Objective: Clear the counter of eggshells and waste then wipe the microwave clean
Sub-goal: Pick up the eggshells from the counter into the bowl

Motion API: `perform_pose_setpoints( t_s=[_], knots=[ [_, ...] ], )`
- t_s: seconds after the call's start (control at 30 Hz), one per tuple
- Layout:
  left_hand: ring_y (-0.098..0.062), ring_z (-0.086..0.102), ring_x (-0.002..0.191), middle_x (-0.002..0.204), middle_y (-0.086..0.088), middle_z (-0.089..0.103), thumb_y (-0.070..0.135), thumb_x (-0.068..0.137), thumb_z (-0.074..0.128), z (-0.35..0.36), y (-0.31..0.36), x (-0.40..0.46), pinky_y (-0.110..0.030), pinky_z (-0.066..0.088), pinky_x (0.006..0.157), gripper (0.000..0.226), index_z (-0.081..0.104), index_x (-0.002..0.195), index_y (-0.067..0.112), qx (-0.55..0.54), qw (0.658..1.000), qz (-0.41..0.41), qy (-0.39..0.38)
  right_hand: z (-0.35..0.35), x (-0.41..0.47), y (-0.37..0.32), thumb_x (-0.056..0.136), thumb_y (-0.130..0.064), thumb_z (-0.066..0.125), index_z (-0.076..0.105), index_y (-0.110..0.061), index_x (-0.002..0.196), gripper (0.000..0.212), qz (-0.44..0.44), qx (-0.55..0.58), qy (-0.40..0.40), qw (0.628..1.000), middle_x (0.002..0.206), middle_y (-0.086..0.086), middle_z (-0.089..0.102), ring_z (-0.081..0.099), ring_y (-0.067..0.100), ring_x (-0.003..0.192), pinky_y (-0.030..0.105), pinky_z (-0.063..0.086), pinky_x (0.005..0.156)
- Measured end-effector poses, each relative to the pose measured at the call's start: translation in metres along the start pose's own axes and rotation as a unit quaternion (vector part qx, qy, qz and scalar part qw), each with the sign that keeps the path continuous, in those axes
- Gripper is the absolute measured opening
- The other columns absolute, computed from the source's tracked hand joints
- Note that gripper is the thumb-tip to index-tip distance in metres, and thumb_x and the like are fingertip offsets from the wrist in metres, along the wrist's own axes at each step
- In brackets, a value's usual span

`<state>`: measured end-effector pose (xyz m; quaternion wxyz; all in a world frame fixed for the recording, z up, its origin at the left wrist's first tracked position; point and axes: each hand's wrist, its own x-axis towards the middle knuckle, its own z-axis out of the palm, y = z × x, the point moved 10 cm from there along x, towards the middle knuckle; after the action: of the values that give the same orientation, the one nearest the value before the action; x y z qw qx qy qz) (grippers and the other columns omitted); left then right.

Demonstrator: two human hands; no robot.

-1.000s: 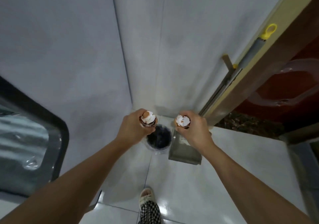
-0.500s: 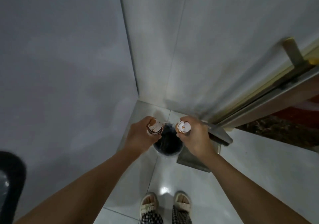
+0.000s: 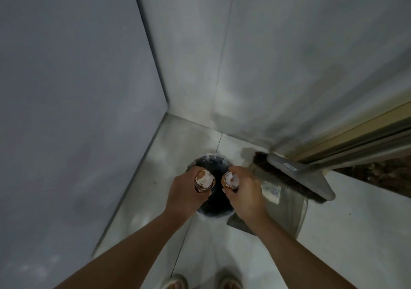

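My left hand grips a stack of brown eggshells with white insides. My right hand grips another stack of eggshells. Both hands hover side by side directly over a small round bin lined with a dark bag, standing on the floor in the corner of two grey walls. Most of the bin's mouth is covered by my hands. No counter or microwave is in view.
A grey dustpan and a broom head with dark bristles lie right of the bin, against a door frame. Pale floor tiles spread around. My two slippered feet show at the bottom edge.
I have stepped closer and tilted the view down. The bin now sits right under my hands, which moved nearer each other. The dark appliance at the left has left the view.
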<state>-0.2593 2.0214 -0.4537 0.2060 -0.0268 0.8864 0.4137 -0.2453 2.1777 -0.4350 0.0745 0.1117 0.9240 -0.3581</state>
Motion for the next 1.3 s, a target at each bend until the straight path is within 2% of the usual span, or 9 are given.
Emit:
perform_pose_setpoints(
  t_s=[0.1,0.17,0.23,0.4,0.53,0.67,0.83,1.07,1.3],
  knots=[
    [-0.01,0.064,0.09,0.099,0.007,0.069,0.019,0.069,0.079,0.036,-0.032,0.026,-0.027,0.055,0.082,0.041,0.06,0.105,0.025,0.012,1.0,-0.006,0.001,0.034,0.017,0.038,0.071,-0.002,0.076,0.062,-0.007,0.108,0.04,0.004,0.0,0.0,1.0,0.109,0.008,0.062,0.059,0.021,0.099,0.01,0.035,0.08],
    [-0.011,0.064,0.092,0.1,0.006,0.069,0.019,0.071,0.078,0.056,-0.052,0.039,-0.023,0.052,0.082,0.041,0.059,0.106,0.025,0.021,1.0,-0.006,0.004,0.056,0.026,0.061,0.073,-0.004,0.075,0.061,-0.009,0.111,0.041,0.013,0.004,-0.004,1.0,0.111,0.007,0.061,0.058,0.02,0.102,0.012,0.036,0.083],
    [-0.012,0.063,0.094,0.101,0.006,0.069,0.019,0.072,0.077,0.072,-0.071,0.049,-0.021,0.05,0.082,0.041,0.059,0.108,0.024,0.03,0.999,-0.013,0.009,0.076,0.032,0.078,0.074,-0.004,0.074,0.06,-0.008,0.113,0.041,0.016,0.008,-0.011,1.0,0.114,0.009,0.061,0.057,0.022,0.105,0.018,0.039,0.088],
    [-0.017,0.063,0.093,0.099,0.002,0.069,0.018,0.074,0.075,0.096,-0.101,0.068,-0.034,0.053,0.084,0.035,0.059,0.105,0.021,0.043,0.999,-0.014,0.015,0.113,0.044,0.104,0.078,-0.004,0.069,0.057,-0.007,0.119,0.042,0.027,0.009,-0.028,0.999,0.117,0.012,0.057,0.054,0.026,0.108,0.035,0.044,0.095],
    [-0.02,0.063,0.095,0.1,-0.001,0.068,0.018,0.075,0.073,0.104,-0.112,0.075,-0.037,0.053,0.083,0.036,0.057,0.108,0.02,0.065,0.998,-0.021,0.017,0.131,0.049,0.116,0.082,-0.008,0.066,0.053,-0.008,0.123,0.043,0.04,0.001,-0.047,0.998,0.121,0.01,0.055,0.052,0.025,0.113,0.03,0.041,0.094],
    [-0.024,0.058,0.11,0.121,-0.003,0.061,0.02,0.076,0.07,0.109,-0.115,0.075,-0.039,0.05,0.09,0.062,0.043,0.131,0.02,0.114,0.992,-0.048,-0.014,0.142,0.045,0.12,0.087,-0.013,0.062,0.037,-0.008,0.138,0.057,0.044,-0.006,-0.098,0.994,0.141,0.008,0.041,0.039,0.021,0.13,0.024,0.028,0.106],
    [-0.022,0.054,0.116,0.129,0.0,0.055,0.021,0.077,0.068,0.089,-0.101,0.061,-0.036,0.048,0.094,0.063,0.039,0.133,0.022,0.147,0.987,-0.064,-0.022,0.121,0.033,0.108,0.083,-0.015,0.066,0.036,-0.011,0.139,0.064,0.044,-0.025,-0.117,0.992,0.143,0.006,0.039,0.034,0.019,0.133,0.032,0.028,0.112],
    [-0.018,0.051,0.119,0.13,0.004,0.054,0.019,0.077,0.068,0.035,-0.044,0.014,-0.037,0.047,0.097,0.058,0.043,0.129,0.026,0.13,0.989,-0.069,-0.025,0.054,-0.001,0.053,0.082,-0.017,0.068,0.036,-0.013,0.139,0.066,0.039,-0.027,-0.116,0.992,0.143,0.006,0.038,0.034,0.02,0.133,0.027,0.028,0.109],
    [-0.015,0.055,0.11,0.122,0.006,0.057,0.018,0.076,0.069,-0.042,0.041,-0.043,-0.035,0.05,0.091,0.049,0.05,0.121,0.027,0.112,0.992,-0.06,0.011,-0.037,-0.033,-0.029,0.081,-0.016,0.068,0.04,-0.013,0.137,0.063,0.023,-0.034,-0.115,0.993,0.138,0.006,0.043,0.039,0.02,0.129,0.026,0.032,0.105]
  ],
)
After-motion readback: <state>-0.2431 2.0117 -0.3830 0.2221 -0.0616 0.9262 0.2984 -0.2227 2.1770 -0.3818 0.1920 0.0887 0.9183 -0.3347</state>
